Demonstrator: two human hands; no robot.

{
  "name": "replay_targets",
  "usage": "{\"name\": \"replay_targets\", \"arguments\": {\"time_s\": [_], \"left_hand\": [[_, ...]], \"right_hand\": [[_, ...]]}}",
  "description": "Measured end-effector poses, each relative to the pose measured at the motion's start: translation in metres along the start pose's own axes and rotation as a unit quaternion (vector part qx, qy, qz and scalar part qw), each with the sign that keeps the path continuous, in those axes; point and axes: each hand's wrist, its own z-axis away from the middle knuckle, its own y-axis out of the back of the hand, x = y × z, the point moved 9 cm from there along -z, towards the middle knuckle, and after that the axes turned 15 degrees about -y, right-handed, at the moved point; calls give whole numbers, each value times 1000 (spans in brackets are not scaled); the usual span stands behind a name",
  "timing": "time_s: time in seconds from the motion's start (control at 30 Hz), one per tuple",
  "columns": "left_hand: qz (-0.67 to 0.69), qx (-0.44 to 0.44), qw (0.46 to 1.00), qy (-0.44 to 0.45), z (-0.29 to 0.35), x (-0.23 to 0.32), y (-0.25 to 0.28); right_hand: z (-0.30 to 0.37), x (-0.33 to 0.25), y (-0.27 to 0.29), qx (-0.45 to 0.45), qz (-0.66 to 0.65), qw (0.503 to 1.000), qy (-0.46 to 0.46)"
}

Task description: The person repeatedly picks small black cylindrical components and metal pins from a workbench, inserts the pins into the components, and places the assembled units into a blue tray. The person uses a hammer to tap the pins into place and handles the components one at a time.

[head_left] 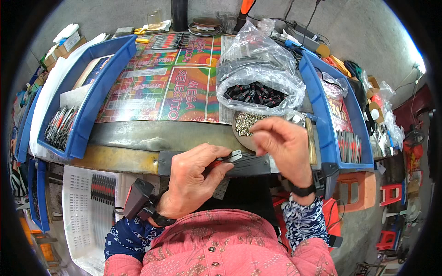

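Note:
My left hand (pixel 195 177) pinches a flat black-and-red strip with a silver end (pixel 235 156) that has small holes. That end sticks out past my thumb and fingertips, over the bench's front edge; my fingers cover most of the rest. My right hand (pixel 283 142) is held up to the right of it, thumb and fingers drawn together, and whatever lies between them is too small or hidden to name. Just behind the right hand sits a round dish (pixel 240 135) heaped with small shiny metal pins (pixel 247 123). My hands are apart.
Behind the dish, a clear plastic bag (pixel 258 60) holds many black-and-red parts (pixel 254 94). Blue bins (pixel 99 85) (pixel 363 138) with thin strips flank the bench. Colourful printed sheets (pixel 184 87) cover its top. A white basket (pixel 76 216) with more strips stands lower left.

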Motion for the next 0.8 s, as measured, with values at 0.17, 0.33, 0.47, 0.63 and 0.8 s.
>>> {"name": "replay_targets", "arguments": {"time_s": [0.17,0.33,0.47,0.63,0.8], "left_hand": [[-20,-7,1000,-4,1,-5,8],[-23,-9,1000,6,3,-13,16],[-24,-10,1000,10,4,-19,21],[-18,-5,1000,12,4,-24,21],[-22,-11,999,21,3,-23,21]], "right_hand": [[-41,-18,22,145,293,931,162],[-72,-11,6,140,430,858,244],[-85,-1,-2,135,465,835,259],[-90,6,-5,143,477,825,266],[-88,3,-4,155,494,814,263]]}}
